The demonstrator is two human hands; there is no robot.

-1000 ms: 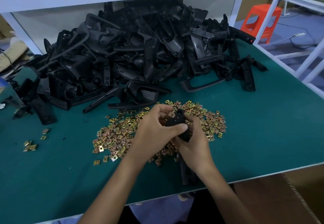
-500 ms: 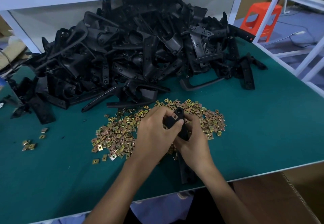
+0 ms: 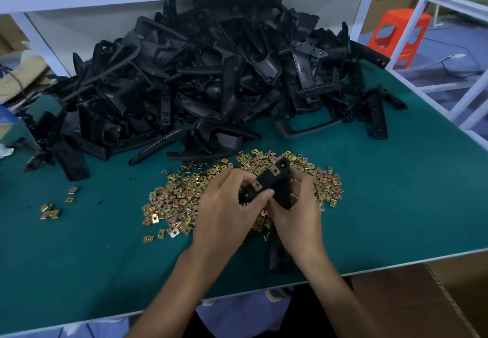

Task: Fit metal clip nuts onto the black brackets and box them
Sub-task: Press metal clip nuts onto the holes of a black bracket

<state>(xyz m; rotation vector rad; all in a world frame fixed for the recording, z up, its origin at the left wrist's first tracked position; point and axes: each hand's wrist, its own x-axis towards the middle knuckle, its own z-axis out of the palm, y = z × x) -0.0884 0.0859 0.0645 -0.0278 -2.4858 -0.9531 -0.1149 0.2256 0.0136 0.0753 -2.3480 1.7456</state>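
ITEM bracket (image 3: 272, 183) | HELD left hand (image 3: 227, 207), right hand (image 3: 299, 212), fingers clamped round it | RISK clip nut (image 3: 256, 185), if half-seated, could slip off

Hands: two, left hand (image 3: 227, 210) and right hand (image 3: 295, 213). Held bracket (image 3: 266, 183): one, with two fitted clip nuts (image 3: 256, 185) visible. Lying bracket (image 3: 277, 258) at 6 o'clock: one. Bracket pile (image 3: 211, 73) at 12 o'clock and loose nut heap (image 3: 179, 200): too many to count. Stray nuts (image 3: 51, 213) at 9 o'clock: about six. Orange stool (image 3: 396, 33) at 2 o'clock: one.
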